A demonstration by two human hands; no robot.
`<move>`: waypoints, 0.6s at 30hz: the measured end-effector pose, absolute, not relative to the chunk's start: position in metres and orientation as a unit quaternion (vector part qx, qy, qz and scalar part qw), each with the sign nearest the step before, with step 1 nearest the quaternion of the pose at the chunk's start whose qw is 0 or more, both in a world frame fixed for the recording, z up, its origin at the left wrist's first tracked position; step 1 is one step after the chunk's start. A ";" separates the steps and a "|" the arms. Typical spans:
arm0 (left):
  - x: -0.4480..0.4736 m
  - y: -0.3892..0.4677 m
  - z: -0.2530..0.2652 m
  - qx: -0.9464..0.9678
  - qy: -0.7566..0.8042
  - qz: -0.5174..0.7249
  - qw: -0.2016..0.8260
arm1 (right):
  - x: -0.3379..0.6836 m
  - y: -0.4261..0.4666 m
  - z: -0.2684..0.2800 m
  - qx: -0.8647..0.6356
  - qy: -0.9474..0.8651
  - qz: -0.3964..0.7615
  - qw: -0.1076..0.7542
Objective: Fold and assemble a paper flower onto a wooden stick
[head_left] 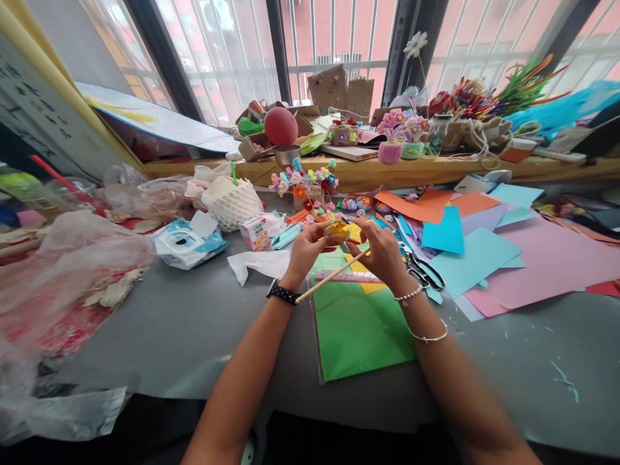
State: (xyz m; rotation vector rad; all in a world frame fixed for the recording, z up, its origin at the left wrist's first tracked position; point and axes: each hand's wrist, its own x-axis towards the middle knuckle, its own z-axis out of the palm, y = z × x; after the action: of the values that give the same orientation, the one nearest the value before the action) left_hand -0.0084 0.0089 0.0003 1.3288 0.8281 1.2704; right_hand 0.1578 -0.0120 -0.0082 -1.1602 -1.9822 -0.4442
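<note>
The left hand [312,250] pinched the folded yellow paper [341,231], right between both hands' fingertips; the right hand [385,253] steadied its other side, gripping a wooden stick [332,277] too! Scissors [427,271] lay just rightward. Uneven pulling could have torn the paper; loosened fingers, dropped the stick.

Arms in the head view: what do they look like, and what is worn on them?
The left arm and right arm show no sleeves, and neither the left grip nor right grip is gloved. The left arm wears a black band with white dots and what looks like a watch case; the right has a pale beaded bracelet and, nearer the elbow, a thin pale bangle.
</note>
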 end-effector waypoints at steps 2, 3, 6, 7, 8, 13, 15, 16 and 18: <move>-0.010 0.010 0.001 0.543 0.371 0.543 0.522 | 0.158 -0.012 -0.009 -0.456 -0.777 -0.163 0.402; -0.011 0.010 0.001 0.536 0.383 0.548 0.516 | 0.157 -0.012 -0.009 -0.453 -0.780 -0.161 0.400; -0.012 0.011 0.001 0.528 0.409 0.543 0.509 | 0.155 -0.014 -0.008 -0.437 -0.800 -0.160 0.378; -0.012 0.011 0.000 0.532 0.415 0.533 0.510 | 0.154 -0.014 -0.007 -0.431 -0.807 -0.160 0.371; -0.012 0.011 0.000 0.540 0.419 0.519 0.514 | 0.152 -0.015 -0.007 -0.425 -0.812 -0.163 0.364; -0.011 0.010 -0.001 0.582 0.433 0.439 0.530 | 0.149 -0.018 -0.009 -0.431 -0.816 -0.187 0.337; -0.011 0.010 -0.001 0.582 0.447 0.426 0.529 | 0.149 -0.019 -0.009 -0.436 -0.820 -0.185 0.322; -0.011 0.010 -0.001 0.578 0.456 0.421 0.529 | 0.148 -0.019 -0.009 -0.436 -0.823 -0.182 0.315; -0.010 0.011 -0.001 0.572 0.469 0.409 0.535 | 0.148 -0.020 -0.009 -0.435 -0.830 -0.173 0.304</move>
State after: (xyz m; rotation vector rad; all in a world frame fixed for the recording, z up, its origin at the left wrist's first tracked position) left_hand -0.0102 0.0108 -0.0014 1.3615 1.1165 0.9741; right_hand 0.1478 -0.0202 -0.0086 -1.1514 -2.1986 -0.4592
